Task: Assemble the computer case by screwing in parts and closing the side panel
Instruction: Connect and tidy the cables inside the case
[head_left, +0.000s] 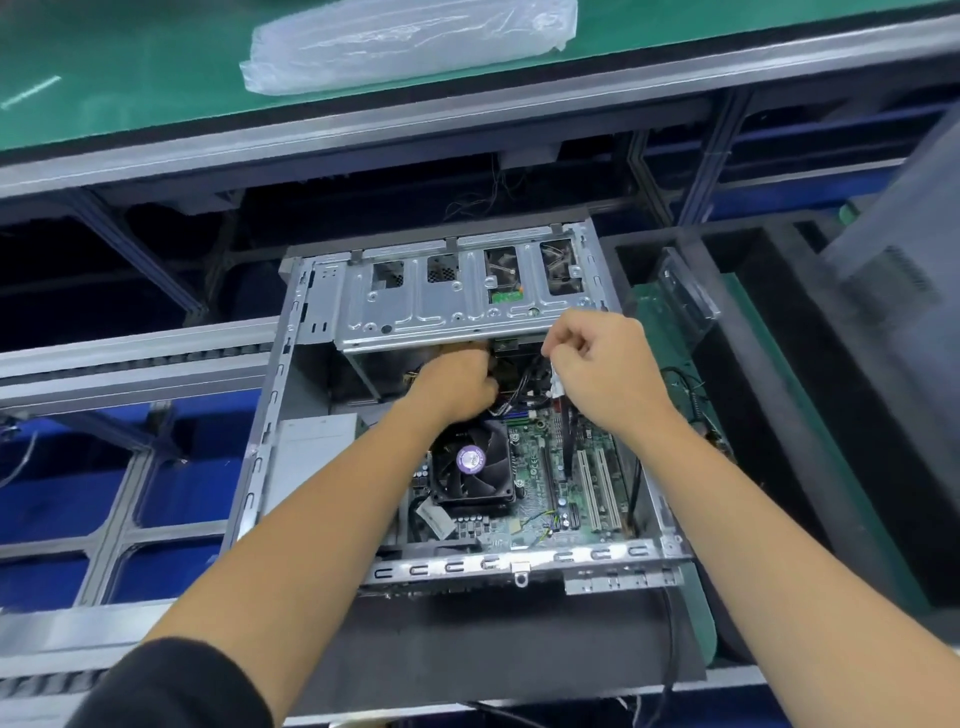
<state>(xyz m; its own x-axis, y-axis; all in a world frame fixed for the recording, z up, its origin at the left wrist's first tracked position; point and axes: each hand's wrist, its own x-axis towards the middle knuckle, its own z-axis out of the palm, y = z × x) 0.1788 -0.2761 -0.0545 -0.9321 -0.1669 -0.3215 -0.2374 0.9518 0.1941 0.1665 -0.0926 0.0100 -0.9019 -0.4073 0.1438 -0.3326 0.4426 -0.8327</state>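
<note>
An open metal computer case (270, 431) lies on its side with the motherboard (540, 467) and a black CPU fan (470, 462) showing. A silver drive cage (447, 301) spans its far end. My left hand (457, 384) reaches under the cage edge with its fingers curled among dark cables; what it holds is hidden. My right hand (602, 364) hovers just right of it, pinching a small white connector (557, 384) above the board.
A grey side panel (893, 228) leans at the far right. A green mat with a plastic bag (410, 41) lies on the upper shelf. A black foam tray (779, 415) sits right of the case. Conveyor rails run at the left.
</note>
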